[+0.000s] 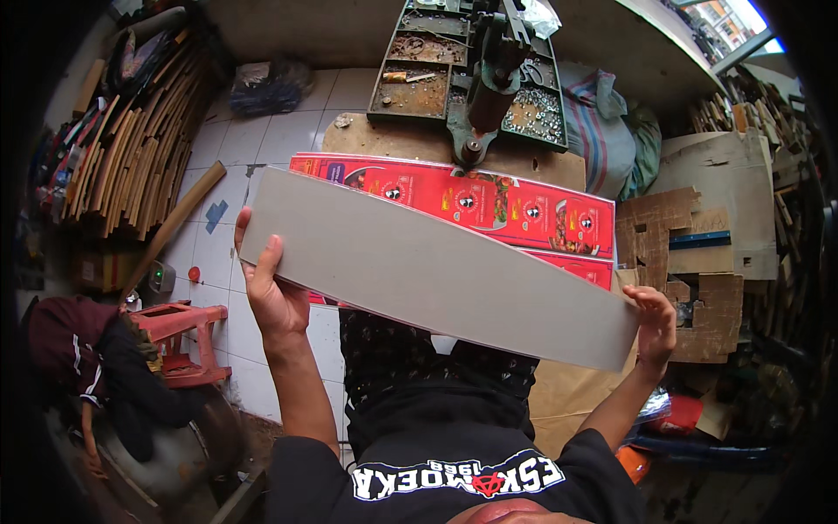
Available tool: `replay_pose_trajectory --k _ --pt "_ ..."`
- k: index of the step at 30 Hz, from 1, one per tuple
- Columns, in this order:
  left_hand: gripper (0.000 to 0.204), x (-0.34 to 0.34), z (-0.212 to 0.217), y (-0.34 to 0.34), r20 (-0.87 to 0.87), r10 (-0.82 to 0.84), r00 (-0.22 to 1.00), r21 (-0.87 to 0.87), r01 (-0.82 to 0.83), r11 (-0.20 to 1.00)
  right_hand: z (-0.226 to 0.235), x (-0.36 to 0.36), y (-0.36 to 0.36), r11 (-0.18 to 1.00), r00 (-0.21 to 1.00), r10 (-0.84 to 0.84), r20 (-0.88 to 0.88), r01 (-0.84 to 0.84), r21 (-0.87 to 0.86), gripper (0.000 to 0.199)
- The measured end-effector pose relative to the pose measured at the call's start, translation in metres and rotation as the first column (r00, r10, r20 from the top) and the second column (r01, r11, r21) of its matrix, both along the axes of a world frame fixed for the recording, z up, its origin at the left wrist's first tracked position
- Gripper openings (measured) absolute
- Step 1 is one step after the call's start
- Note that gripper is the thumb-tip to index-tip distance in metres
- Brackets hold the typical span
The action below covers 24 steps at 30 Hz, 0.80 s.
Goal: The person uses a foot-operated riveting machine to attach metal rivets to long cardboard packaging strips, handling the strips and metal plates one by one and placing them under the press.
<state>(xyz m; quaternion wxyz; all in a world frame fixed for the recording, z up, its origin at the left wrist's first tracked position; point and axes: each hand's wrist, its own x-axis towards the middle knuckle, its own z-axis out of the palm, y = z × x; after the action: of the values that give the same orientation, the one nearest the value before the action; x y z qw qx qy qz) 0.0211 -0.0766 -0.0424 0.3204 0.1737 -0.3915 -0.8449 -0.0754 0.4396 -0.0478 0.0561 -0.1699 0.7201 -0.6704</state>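
A long strip of cardboard (436,266), its plain grey side facing up, is held aslant in front of my body, left end higher in the picture. My left hand (269,288) grips its left end, thumb on top and fingers curled behind the edge. At the right end my right hand (655,323) closes around the edge, its fingers bent and the thumb mostly hidden. Beyond the strip lie red printed cardboard sheets (524,210) with food pictures, partly covered by it. They rest on a wooden worktop (532,166) below a dark metal press (489,105).
A compartment tray (419,52) of small metal parts stands behind the press. Stacked cardboard pieces (131,148) lean at the far left. A red plastic stool (188,345) is left of my legs. Cut brown cardboard (707,314) and a striped sack (598,131) lie to the right.
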Motion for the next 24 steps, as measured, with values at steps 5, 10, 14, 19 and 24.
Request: replay_pose_trajectory --k 5,10,14,19,24 --pt "0.055 -0.034 -0.007 0.042 -0.030 -0.330 0.943 0.085 0.332 0.940 0.037 0.007 -0.051 0.803 0.989 0.141 0.039 -0.138 0.580 0.044" --pt "0.057 -0.062 -0.019 0.085 0.045 -0.514 0.856 0.207 0.496 0.843 0.012 0.043 -0.096 0.932 0.949 0.091 0.303 -0.189 0.310 0.051" --pt "0.051 -0.081 -0.023 0.084 0.176 -0.567 0.805 0.200 0.535 0.821 -0.004 0.038 -0.091 0.837 0.995 -0.029 0.091 -0.026 0.546 0.044" --pt "0.046 -0.107 -0.032 0.068 0.348 -0.657 0.669 0.111 0.666 0.738 -0.002 0.012 -0.095 0.806 0.996 0.003 -0.087 0.048 0.590 0.044" --pt "0.039 -0.136 -0.033 0.064 0.400 -0.718 0.569 0.091 0.755 0.649 -0.008 -0.007 -0.094 0.797 0.992 -0.015 -0.122 0.085 0.598 0.045"
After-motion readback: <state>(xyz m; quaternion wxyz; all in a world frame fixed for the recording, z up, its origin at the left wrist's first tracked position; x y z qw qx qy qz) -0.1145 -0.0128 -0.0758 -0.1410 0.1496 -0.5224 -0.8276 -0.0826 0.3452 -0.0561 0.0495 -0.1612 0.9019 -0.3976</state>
